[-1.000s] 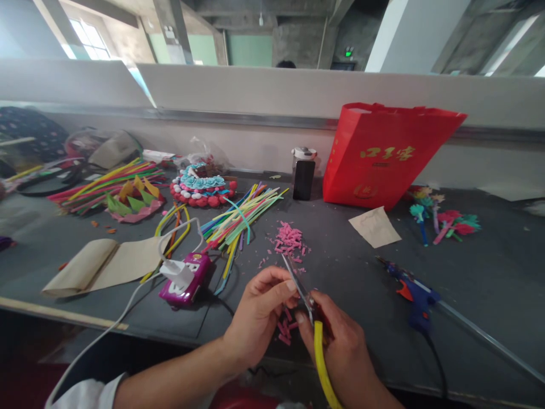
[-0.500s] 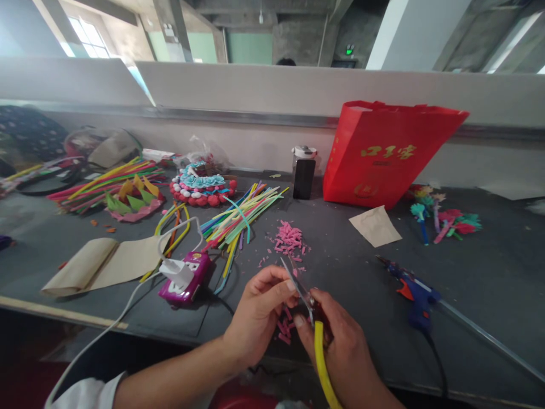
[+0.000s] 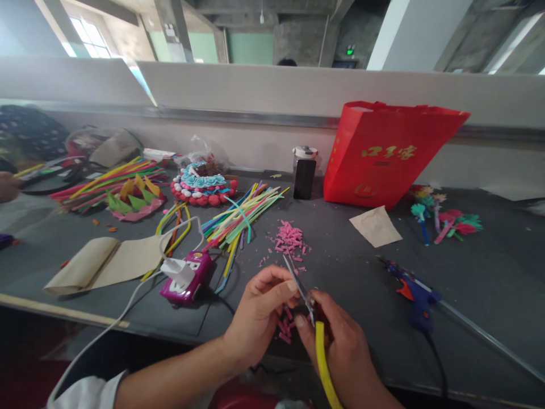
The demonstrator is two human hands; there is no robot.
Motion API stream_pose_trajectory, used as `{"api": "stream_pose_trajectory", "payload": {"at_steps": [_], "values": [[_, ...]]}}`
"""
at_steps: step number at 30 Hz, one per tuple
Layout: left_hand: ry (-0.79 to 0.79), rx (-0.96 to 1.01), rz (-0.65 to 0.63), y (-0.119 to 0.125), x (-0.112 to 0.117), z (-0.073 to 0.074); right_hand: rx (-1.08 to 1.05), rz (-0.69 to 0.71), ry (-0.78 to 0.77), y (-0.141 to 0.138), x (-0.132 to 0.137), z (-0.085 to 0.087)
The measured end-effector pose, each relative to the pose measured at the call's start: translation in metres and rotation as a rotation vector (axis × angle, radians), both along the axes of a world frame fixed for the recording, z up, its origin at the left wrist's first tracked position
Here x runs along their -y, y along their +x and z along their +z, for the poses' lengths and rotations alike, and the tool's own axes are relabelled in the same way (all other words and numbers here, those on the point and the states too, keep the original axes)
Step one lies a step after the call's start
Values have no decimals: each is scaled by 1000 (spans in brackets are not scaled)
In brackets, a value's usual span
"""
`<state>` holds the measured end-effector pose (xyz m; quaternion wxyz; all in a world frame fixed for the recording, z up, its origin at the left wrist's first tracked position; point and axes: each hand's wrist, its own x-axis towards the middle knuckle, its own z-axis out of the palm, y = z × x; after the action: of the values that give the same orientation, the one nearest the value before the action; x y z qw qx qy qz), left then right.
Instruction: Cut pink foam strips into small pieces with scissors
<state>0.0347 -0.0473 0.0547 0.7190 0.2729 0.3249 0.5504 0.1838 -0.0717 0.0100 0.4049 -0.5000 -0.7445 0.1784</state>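
Note:
My right hand (image 3: 340,329) is closed around a pair of scissors (image 3: 301,284), whose blades point up and to the left. A curved yellow piece (image 3: 324,363), which looks like their handle, runs down from the pivot over my palm. My left hand (image 3: 261,312) pinches with thumb and fingertips right beside the blades; whatever sits in that pinch is hidden. Just beyond the blade tips lies a heap of small pink snippets (image 3: 289,236). More pink pieces (image 3: 286,326) lie on the table between my hands.
Left of my hands are a purple power socket (image 3: 186,278) with a white plug and cable, a brown paper roll (image 3: 97,264) and bundled colored strips (image 3: 244,213). A blue glue gun (image 3: 415,295) lies right. Behind stand a bottle (image 3: 304,170) and red bag (image 3: 383,159).
The scissor blades have come closer together. Both my hands stay in nearly the same place. Another person's hand has appeared at the far left edge.

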Motion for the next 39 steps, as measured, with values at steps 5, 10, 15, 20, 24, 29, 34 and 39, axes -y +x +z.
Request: {"api": "stream_pose_trajectory", "payload": {"at_steps": [5,10,15,20,24,29,34,39], "values": [[-24,16,-18,2,1,-5,-26,25,-46,1,-1,3],[-15,-1,-18,2,1,-5,-66,37,-55,0,-2,5],[-15,6,-16,2,1,-4,-5,1,-53,3,-1,3],[-2,7,-16,3,1,-6,27,-4,-59,3,-2,4],[15,-33,-3,2,1,-5,18,2,-61,2,-2,3],[16,-51,0,1,2,-4,-26,13,-84,3,-1,2],[1,-11,-18,2,2,-4,-72,28,-97,1,-1,3],[3,-5,-19,2,1,-4,-95,41,-69,-1,0,5]]}}
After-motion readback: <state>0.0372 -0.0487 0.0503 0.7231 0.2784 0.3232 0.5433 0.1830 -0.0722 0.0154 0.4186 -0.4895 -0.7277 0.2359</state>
